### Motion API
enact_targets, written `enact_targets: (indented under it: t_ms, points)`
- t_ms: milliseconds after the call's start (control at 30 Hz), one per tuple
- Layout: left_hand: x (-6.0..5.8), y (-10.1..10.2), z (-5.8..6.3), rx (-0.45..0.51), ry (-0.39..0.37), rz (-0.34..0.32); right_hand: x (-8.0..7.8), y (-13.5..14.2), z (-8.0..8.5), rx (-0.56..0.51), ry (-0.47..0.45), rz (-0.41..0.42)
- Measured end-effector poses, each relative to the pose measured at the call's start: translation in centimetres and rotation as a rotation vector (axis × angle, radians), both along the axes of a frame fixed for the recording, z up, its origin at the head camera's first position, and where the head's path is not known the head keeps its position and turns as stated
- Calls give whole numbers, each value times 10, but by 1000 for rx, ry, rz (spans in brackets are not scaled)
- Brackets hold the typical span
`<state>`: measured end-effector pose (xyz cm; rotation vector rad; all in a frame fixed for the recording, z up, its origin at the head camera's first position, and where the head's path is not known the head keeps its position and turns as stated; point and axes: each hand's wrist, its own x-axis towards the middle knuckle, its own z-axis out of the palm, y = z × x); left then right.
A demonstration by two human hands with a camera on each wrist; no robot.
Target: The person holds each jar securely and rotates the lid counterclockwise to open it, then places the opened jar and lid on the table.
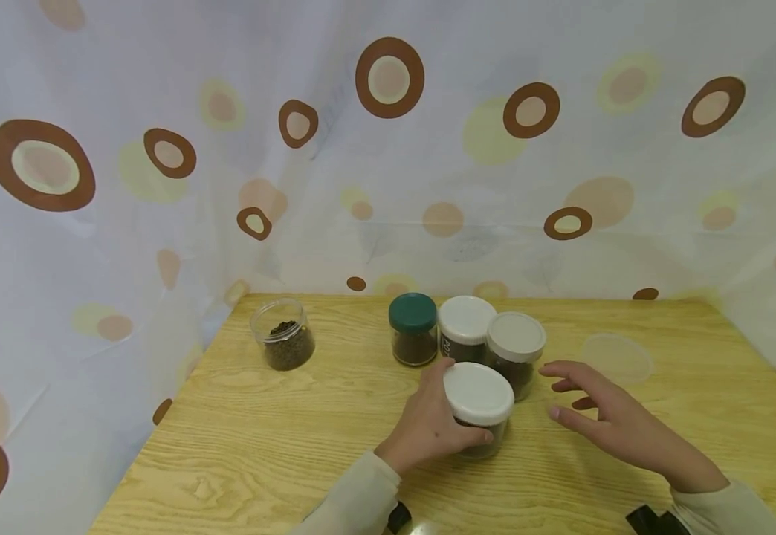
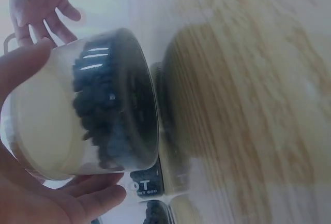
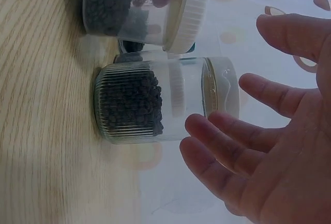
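Note:
My left hand (image 1: 428, 423) grips a clear jar with a white lid (image 1: 478, 394), thumb and fingers curled round its sides. Dark bean-like pieces fill the lower part of this jar, as the left wrist view shows, and its base is close to the tabletop. To the right, my right hand (image 1: 612, 423) hovers with spread, relaxed fingers, holding nothing. Nearest to it stands a ribbed glass jar (image 3: 132, 105) with a whitish lid and dark beans. Behind are a white-lidded jar with lettering (image 1: 466, 327) and a smaller green-lidded jar (image 1: 413, 331).
An uncovered clear jar (image 1: 288, 345) partly filled with dark granules stands at the back left of the wooden table (image 1: 227, 461). A clear, flat round lid (image 1: 618, 357) lies at the back right. Patterned cloth (image 1: 334, 186) hangs behind and along the sides.

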<state>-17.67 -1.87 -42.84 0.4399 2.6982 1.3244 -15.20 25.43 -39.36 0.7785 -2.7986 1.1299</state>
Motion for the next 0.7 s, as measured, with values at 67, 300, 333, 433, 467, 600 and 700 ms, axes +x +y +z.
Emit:
enact_targets:
  t_ms: [67,300,333,433,467,600,700]
  points:
    - [1,-3,2,12,16,-1,0,-1,1,3,-1,3]
    - [7,-14,9,51,98,-48,3,-5,4,18,28,4]
    - [8,-15,10,58,108,-58,3,-6,5,16,33,8]
    - [10,-17,11,78,147,-86,6,-8,5,5,36,27]
    - [11,-18,11,83,163,-94,6,-9,5,1,39,34]
    - [13,-20,10,100,224,-110,9,-14,5,-12,59,57]
    - [16,-22,10,114,257,-104,10,-18,6,-22,85,72]
